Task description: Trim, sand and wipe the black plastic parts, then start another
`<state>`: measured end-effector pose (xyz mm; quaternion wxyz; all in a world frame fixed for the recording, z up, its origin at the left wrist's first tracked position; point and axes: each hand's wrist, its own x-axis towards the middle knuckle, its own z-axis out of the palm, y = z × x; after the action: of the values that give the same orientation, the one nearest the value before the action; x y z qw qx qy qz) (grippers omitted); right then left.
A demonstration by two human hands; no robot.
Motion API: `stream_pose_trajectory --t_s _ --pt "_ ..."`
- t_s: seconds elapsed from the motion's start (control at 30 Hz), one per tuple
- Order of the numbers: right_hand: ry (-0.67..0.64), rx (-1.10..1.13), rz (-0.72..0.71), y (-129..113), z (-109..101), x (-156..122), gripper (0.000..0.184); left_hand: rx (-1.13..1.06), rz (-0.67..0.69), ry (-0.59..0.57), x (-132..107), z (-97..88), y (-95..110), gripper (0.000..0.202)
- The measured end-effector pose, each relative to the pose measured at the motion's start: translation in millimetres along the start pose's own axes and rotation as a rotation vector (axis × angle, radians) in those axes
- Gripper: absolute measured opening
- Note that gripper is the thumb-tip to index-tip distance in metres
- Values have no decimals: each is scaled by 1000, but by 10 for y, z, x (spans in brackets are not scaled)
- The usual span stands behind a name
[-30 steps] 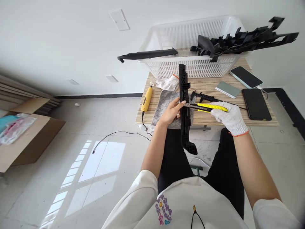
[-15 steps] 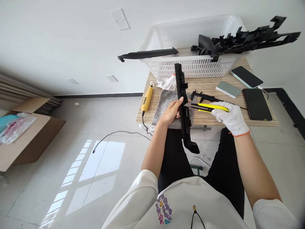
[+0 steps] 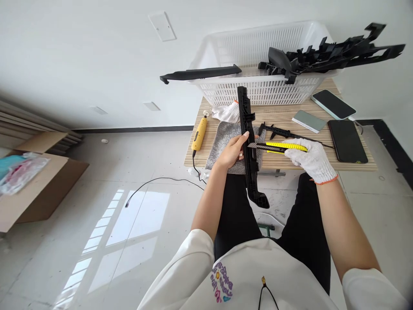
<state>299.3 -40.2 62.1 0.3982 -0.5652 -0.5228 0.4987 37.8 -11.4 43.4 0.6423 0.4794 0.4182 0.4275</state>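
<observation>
My bare left hand (image 3: pixel 232 150) grips a long black plastic part (image 3: pixel 249 142) near its middle, holding it lengthwise above a grey cloth pad (image 3: pixel 222 140) on the small wooden table (image 3: pixel 284 116). My right hand (image 3: pixel 311 158), in a white knit glove, is closed on a yellow utility knife (image 3: pixel 284 147). The knife's blade tip touches the right edge of the black part, beside my left thumb. A black caliper (image 3: pixel 280 130) lies on the table just behind the knife.
A white plastic basket (image 3: pixel 258 60) at the table's back carries several black parts (image 3: pixel 329 54), one long strip (image 3: pixel 200 74) jutting left. A yellow corded tool (image 3: pixel 199 134), a spare glove (image 3: pixel 227 113), two phones (image 3: pixel 346 140) and a grey card lie on the table. A cardboard box (image 3: pixel 32 185) sits on the floor, left.
The black part's far end swung slightly left and its near end dropped lower. The knife slid a little left along the part's edge.
</observation>
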Motion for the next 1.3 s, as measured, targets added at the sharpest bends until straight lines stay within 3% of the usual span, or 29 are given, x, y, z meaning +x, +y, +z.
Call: stream_pose_trajectory --t_s 1.3 --pt "-10 -37 -2 -4 0 6 26 -1 26 -22 8 -8 -14 56"
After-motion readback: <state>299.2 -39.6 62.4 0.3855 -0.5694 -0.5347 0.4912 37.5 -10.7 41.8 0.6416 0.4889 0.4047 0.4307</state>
